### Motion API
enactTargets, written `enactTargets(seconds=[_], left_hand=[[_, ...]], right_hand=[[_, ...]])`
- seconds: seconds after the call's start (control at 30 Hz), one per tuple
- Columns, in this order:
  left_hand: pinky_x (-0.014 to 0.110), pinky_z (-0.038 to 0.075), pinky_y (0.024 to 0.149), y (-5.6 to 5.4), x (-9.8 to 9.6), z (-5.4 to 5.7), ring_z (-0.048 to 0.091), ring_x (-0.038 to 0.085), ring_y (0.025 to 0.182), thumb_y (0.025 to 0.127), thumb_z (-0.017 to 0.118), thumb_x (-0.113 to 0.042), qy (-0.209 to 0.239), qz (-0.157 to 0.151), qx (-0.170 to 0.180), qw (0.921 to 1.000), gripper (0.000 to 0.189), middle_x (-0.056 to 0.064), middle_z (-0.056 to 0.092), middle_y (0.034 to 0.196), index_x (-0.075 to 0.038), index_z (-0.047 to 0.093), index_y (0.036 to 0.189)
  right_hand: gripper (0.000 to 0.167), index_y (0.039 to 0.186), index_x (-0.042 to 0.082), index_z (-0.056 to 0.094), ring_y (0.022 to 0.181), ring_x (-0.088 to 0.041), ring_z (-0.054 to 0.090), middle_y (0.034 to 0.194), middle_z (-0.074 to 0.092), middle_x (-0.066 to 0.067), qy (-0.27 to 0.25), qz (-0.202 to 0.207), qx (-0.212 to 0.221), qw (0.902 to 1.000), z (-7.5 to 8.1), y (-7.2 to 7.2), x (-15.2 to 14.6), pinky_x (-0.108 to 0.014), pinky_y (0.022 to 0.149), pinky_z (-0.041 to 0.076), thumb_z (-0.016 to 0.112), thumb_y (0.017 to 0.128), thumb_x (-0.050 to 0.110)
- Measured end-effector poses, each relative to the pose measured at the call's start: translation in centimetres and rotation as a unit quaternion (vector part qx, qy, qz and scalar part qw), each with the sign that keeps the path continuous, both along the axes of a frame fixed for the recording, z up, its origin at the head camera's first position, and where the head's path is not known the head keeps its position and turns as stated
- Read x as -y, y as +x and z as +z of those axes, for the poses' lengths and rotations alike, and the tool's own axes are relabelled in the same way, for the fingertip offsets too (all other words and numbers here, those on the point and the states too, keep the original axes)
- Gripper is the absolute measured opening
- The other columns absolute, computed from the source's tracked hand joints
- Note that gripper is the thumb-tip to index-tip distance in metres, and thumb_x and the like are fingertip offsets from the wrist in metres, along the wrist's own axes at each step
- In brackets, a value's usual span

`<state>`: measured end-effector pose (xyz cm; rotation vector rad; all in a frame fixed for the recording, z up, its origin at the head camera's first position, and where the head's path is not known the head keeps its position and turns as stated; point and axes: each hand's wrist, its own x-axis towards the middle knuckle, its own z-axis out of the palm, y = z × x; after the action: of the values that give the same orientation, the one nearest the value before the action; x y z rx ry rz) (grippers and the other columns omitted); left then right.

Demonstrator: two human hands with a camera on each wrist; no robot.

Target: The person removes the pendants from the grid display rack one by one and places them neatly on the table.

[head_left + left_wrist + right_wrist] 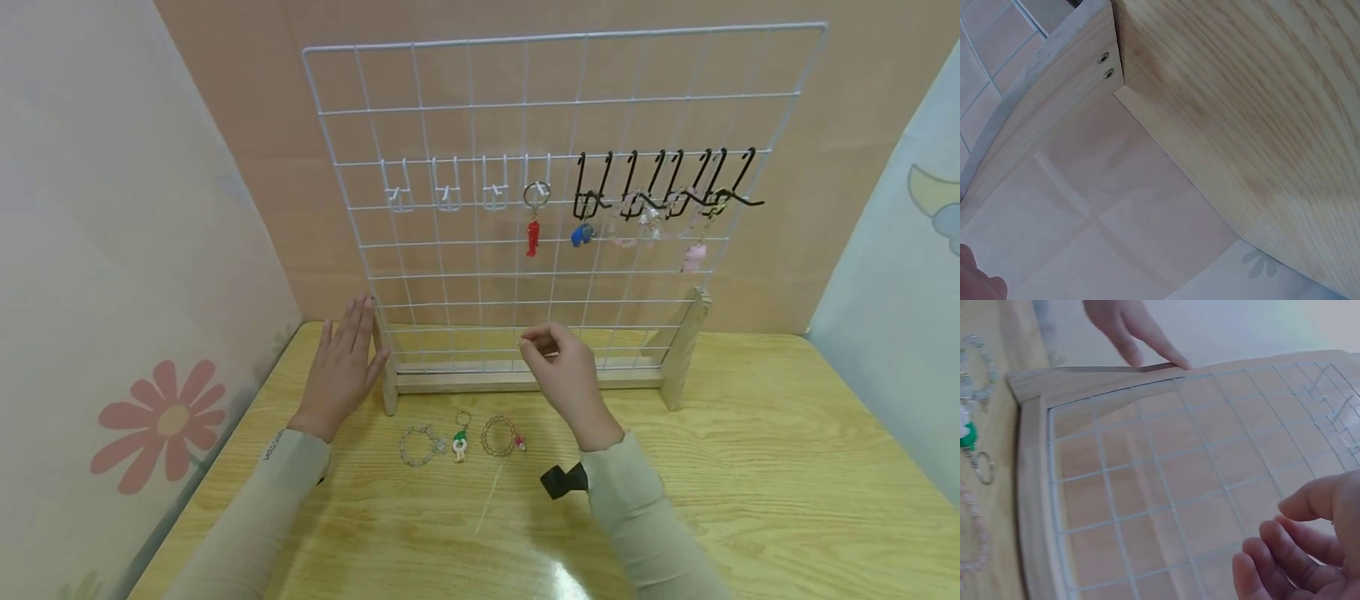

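A peach backdrop (832, 183) fills the top of the head view above a yellow wood-grain table (787, 467). Across the middle we see a white wire grid panel (564, 37), upright in a pale wooden stand (465, 382), its long axis running left to right. At left of centre the left hand (339, 367) lies with fingers straight against the stand's end, gripping nothing. The right hand (564, 367), just right of centre before the lower grid, has thumb and fingers curled, tips nearly meeting; we see nothing between them. Above it a red figure keychain (532, 238) hangs long axis vertical, pointing down. The right hand hides part of the lower wires, and we can hardly make out the translucent bracelets (624, 242) at upper right. The left wrist view cuts that hand to fingertips at lower left, yet shows us two metal bolts (1104, 57) that the head view does not. The right wrist view puts the left fingertips on the wooden edge, top centre.
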<state>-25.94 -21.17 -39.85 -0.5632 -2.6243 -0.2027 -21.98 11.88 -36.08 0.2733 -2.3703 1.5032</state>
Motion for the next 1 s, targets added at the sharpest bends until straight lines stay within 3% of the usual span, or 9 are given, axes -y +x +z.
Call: enactTargets(seconds=[0.23, 0.47, 0.67, 0.8, 1.0], left_hand=[[0.057, 0.004, 0.123, 0.0, 0.2, -0.1, 0.007, 0.033, 0.156, 0.107, 0.052, -0.033, 0.0, 0.002, 0.002, 1.0, 0.085, 0.015, 0.001, 0.17, -0.007, -0.007, 0.162], [0.06, 0.008, 0.123, 0.0, 0.2, -0.2, 0.007, 0.032, 0.156, 0.107, 0.052, -0.032, 0.002, 0.001, -0.004, 1.0, 0.084, 0.015, 0.002, 0.17, -0.007, -0.007, 0.162], [0.059, 0.006, 0.123, 0.0, 0.0, -0.1, 0.005, 0.031, 0.156, 0.107, 0.054, -0.031, 0.005, 0.002, -0.003, 1.0, 0.084, 0.016, 0.002, 0.17, -0.005, -0.005, 0.162], [0.062, 0.011, 0.121, 0.0, -0.1, -0.1, 0.007, 0.032, 0.156, 0.106, 0.055, -0.03, 0.005, 0.001, -0.006, 1.0, 0.085, 0.017, 0.004, 0.169, -0.005, -0.004, 0.162], [0.063, 0.014, 0.12, -0.1, -0.1, -0.1, 0.009, 0.033, 0.155, 0.106, 0.056, -0.03, 0.003, -0.001, -0.015, 0.9999, 0.086, 0.017, 0.005, 0.169, -0.005, -0.004, 0.162]], right_hand=[[0.019, 0.113, -0.001, 0.067, 0.099, -0.026, 0.065, 0.106, 0.067, -0.014, -0.046, -0.016, -0.048, 0.9976, 2.5, -1.2, -0.4, -0.039, 0.087, 0.056, 0.063, 0.1, 0.013], [0.021, 0.114, -0.004, 0.065, 0.1, -0.023, 0.065, 0.109, 0.066, -0.014, -0.099, -0.022, -0.096, 0.9902, 5.0, -2.0, -0.2, -0.031, 0.089, 0.054, 0.062, 0.101, 0.012], [0.021, 0.113, -0.006, 0.065, 0.101, -0.025, 0.065, 0.108, 0.068, -0.016, -0.081, -0.057, -0.168, 0.9807, 6.4, -2.9, 0.5, -0.041, 0.092, 0.055, 0.062, 0.1, 0.01], [0.02, 0.114, -0.007, 0.064, 0.105, -0.027, 0.064, 0.11, 0.067, -0.017, -0.065, -0.066, -0.208, 0.9737, 7.2, -3.5, 0.8, -0.04, 0.096, 0.054, 0.062, 0.099, 0.007], [0.026, 0.12, -0.009, 0.063, 0.109, -0.029, 0.063, 0.115, 0.066, -0.02, -0.052, -0.067, -0.228, 0.97, 8.3, -4.0, 1.2, -0.037, 0.099, 0.053, 0.061, 0.098, 0.005]])
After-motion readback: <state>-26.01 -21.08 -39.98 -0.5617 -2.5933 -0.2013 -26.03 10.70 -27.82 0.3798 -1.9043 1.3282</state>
